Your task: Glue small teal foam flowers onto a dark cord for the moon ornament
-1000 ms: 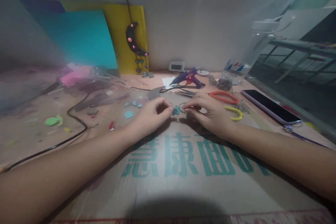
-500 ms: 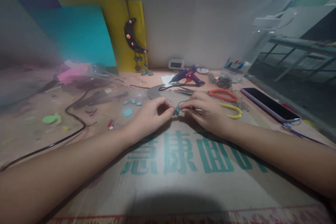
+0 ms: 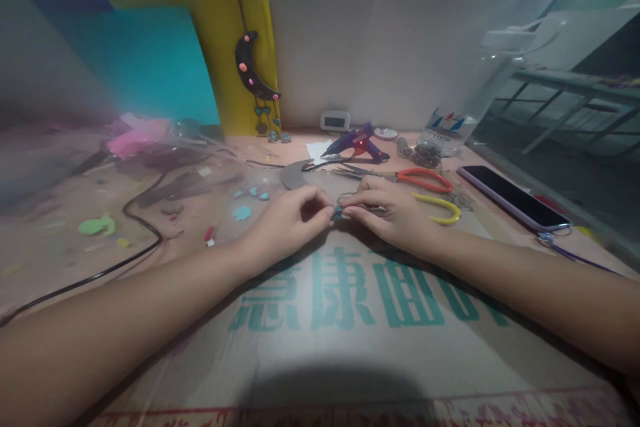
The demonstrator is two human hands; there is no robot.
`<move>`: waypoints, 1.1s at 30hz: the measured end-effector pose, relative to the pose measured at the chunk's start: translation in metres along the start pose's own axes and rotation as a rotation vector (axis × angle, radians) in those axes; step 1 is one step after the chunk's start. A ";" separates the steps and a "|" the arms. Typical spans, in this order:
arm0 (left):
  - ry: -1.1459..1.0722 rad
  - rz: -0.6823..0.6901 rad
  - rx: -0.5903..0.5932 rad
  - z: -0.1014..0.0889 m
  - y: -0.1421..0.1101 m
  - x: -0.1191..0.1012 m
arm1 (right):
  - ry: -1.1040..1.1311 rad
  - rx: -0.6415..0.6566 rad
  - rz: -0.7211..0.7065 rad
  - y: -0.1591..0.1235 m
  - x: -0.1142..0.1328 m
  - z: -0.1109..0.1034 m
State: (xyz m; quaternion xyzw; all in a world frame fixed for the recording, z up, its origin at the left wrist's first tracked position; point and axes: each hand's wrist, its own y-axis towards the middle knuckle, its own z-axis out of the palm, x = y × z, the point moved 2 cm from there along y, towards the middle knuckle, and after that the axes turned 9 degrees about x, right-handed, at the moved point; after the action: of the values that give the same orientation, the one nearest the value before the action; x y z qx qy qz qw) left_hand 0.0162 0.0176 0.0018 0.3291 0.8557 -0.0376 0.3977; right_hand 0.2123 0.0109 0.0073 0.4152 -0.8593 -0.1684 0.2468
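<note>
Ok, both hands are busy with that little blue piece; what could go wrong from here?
The small blue piece, between the fingertips of the left hand and right hand, might slip.
The glue gun behind them shows a red light, so its nozzle may be hot if knuckles stray forward.
The yellow handle lies close beside the right hand and could get knocked.

- Forward path is being blocked by glue gun (image 3: 357,143).
- Left is being crossed by black cable (image 3: 159,238).
- Passage is being left over near cardboard (image 3: 210,367).
</note>
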 end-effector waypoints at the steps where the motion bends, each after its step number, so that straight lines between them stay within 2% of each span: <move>1: -0.009 -0.004 0.000 0.000 0.000 0.000 | 0.012 0.006 0.009 0.000 0.000 0.000; 10: -0.220 -0.021 0.064 0.004 0.002 0.010 | 0.071 0.025 0.102 0.001 0.001 0.000; 19: -0.147 -0.099 0.022 0.002 0.004 0.006 | 0.046 0.029 0.027 0.001 0.004 -0.003; 26: -0.155 -0.107 0.023 0.001 0.003 0.005 | -0.017 -0.040 -0.042 0.001 0.005 -0.004; 33: -0.154 -0.089 0.026 0.002 0.004 0.006 | -0.083 -0.021 -0.074 0.001 0.006 -0.004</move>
State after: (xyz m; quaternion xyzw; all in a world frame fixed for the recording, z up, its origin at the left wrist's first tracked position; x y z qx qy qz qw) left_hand 0.0177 0.0233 -0.0031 0.2922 0.8357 -0.0915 0.4560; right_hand 0.2106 0.0064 0.0128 0.4368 -0.8511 -0.2034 0.2086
